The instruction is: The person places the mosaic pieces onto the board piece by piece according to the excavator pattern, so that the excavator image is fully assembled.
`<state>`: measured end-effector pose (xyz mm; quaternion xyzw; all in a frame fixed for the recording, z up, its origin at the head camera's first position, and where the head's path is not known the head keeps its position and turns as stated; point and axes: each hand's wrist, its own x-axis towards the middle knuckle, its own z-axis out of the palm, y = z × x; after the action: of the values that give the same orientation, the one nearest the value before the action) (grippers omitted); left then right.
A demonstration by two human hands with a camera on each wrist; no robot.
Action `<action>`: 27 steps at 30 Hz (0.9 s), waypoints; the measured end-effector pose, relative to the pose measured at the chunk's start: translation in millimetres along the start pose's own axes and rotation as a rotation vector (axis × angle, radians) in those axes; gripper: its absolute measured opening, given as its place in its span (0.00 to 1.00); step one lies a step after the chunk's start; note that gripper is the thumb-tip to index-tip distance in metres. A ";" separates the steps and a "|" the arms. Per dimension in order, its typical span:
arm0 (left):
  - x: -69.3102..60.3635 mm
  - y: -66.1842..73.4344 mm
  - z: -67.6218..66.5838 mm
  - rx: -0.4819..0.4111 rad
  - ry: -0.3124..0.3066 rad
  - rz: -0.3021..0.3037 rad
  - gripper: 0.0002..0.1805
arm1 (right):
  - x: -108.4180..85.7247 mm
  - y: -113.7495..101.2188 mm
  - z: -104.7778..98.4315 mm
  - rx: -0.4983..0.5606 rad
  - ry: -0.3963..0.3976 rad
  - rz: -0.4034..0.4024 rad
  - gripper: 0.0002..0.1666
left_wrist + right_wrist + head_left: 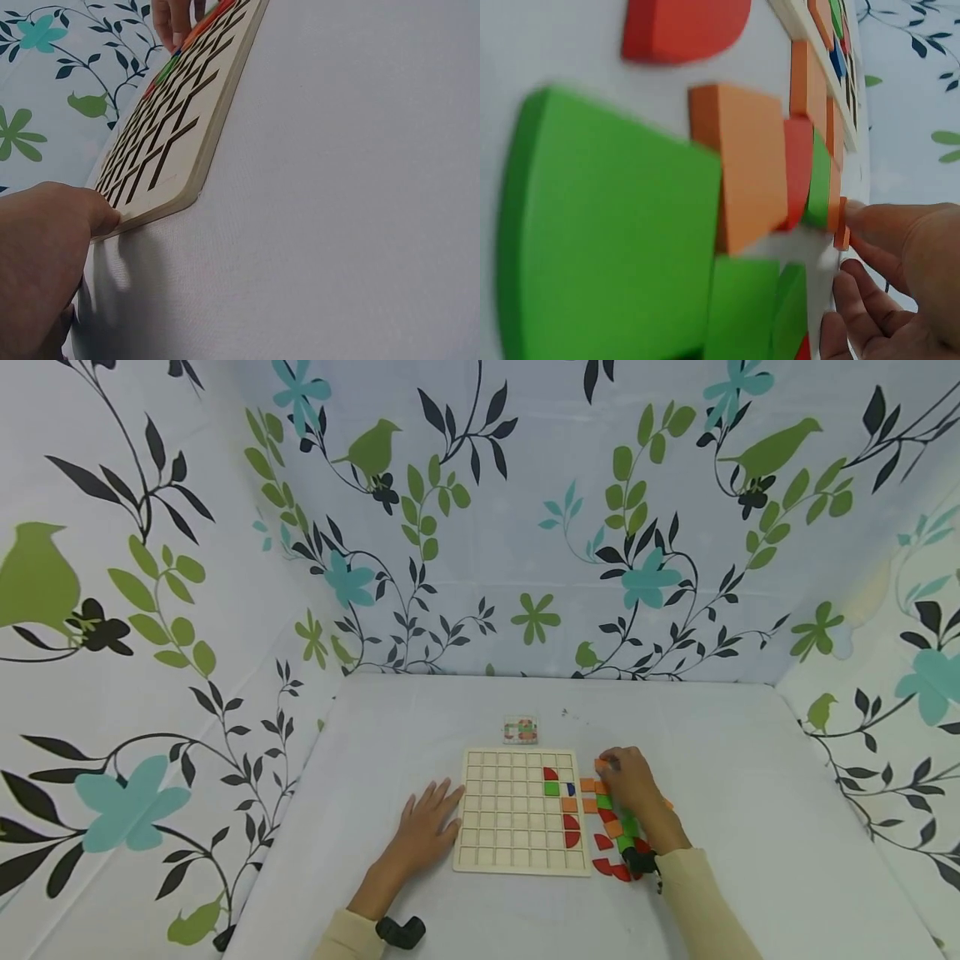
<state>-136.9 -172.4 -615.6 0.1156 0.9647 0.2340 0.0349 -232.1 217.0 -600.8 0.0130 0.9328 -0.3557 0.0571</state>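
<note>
A pale wooden grid board (498, 863) lies flat on the white table. Red, green, orange and blue pieces fill some cells along its right side. My left hand (427, 831) rests with fingers spread at the board's left edge; in the left wrist view its thumb (105, 216) touches the rim. Over the loose pieces right of the board, my right hand (636, 783) pinches an orange block (842, 229) between thumb and finger. Close to it are a large green block (615, 240), another orange block (754, 157) and a red rounded piece (686, 30).
A small picture card (521, 729) lies just beyond the board's far edge. Several red quarter-round pieces (602, 866) sit near the board's lower right corner. A patterned cloth (465, 568) hangs behind the table and at both sides.
</note>
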 end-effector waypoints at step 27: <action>0.2 -1.8 1.4 -0.002 -0.010 -0.008 0.32 | -16.6 -7.7 3.9 -0.007 0.015 -0.081 0.20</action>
<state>-137.3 -173.3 -617.7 0.1131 0.9647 0.2344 0.0408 -215.7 208.9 -596.7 -0.0222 0.9342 -0.3542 0.0356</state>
